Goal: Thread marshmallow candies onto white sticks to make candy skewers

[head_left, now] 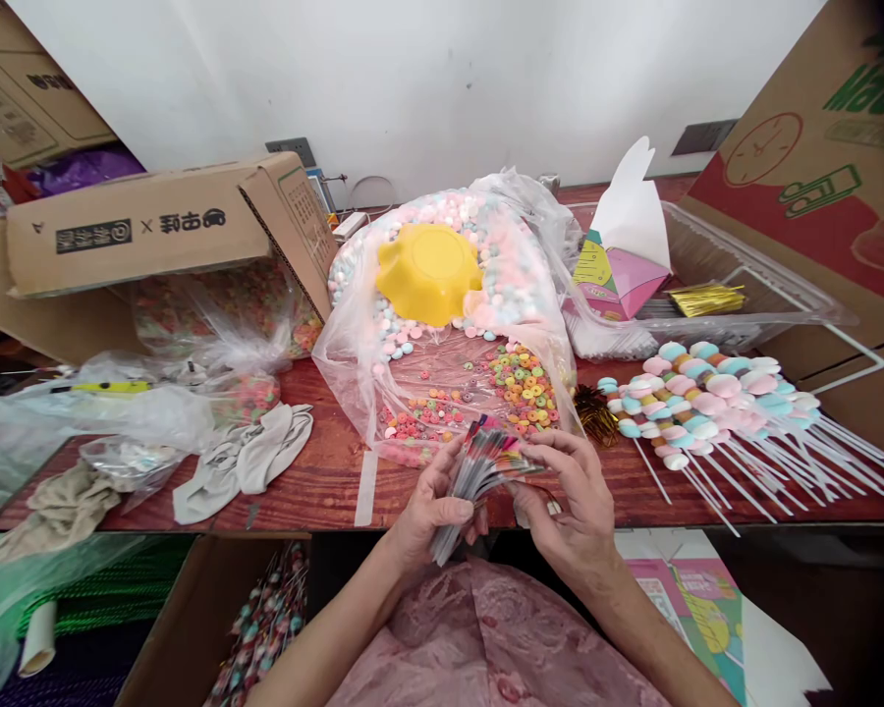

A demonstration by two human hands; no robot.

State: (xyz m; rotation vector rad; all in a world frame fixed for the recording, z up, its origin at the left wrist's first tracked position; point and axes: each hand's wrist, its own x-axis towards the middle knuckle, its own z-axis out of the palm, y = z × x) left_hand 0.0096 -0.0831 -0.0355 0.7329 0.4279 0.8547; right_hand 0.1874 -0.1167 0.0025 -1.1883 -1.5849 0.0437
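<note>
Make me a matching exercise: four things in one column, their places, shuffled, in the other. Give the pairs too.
Things
1. Strips
2. Bowl
3. Skewers
4. Gold ties

Places
A. In the clear tray
B. At the table's near right edge
C. In the left hand
D. On the marshmallows

Pairs: 1-C, 2-D, 3-B, 4-A

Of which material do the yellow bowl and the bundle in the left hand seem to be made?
Yellow bowl: probably plastic, smooth and softly glossy; even colour, moulded wavy rim.
Held bundle: perhaps thin plastic film, somewhat shiny; its layered grey edges catch light, though coated paper is possible.
</note>
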